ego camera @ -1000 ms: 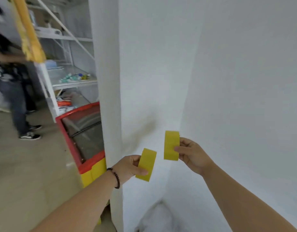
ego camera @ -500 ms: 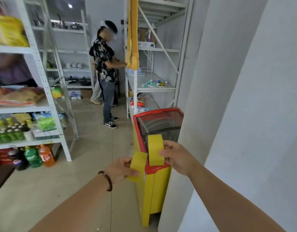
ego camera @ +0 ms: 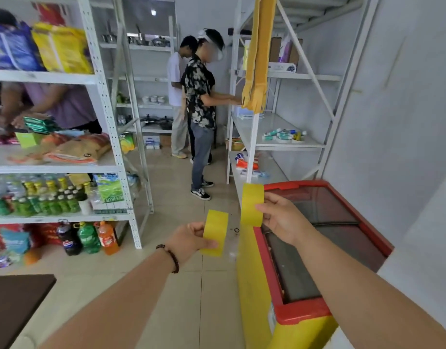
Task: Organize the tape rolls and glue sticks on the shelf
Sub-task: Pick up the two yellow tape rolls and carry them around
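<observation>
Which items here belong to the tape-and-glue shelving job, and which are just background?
Job:
left yellow tape roll, in left hand
right yellow tape roll, in right hand
white shelf

Background:
chest freezer
drink bottles
snack bags

Beyond your hands, the white shelf (ego camera: 287, 144) is carrying a small cluster of tubes and rolls (ego camera: 283, 135) on its middle board, while packets (ego camera: 246, 164) are lying on the lower board.

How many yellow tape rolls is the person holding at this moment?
2. One yellow tape roll is pinched in the left hand; the other yellow roll is held higher by the right hand, beside the freezer.
</observation>
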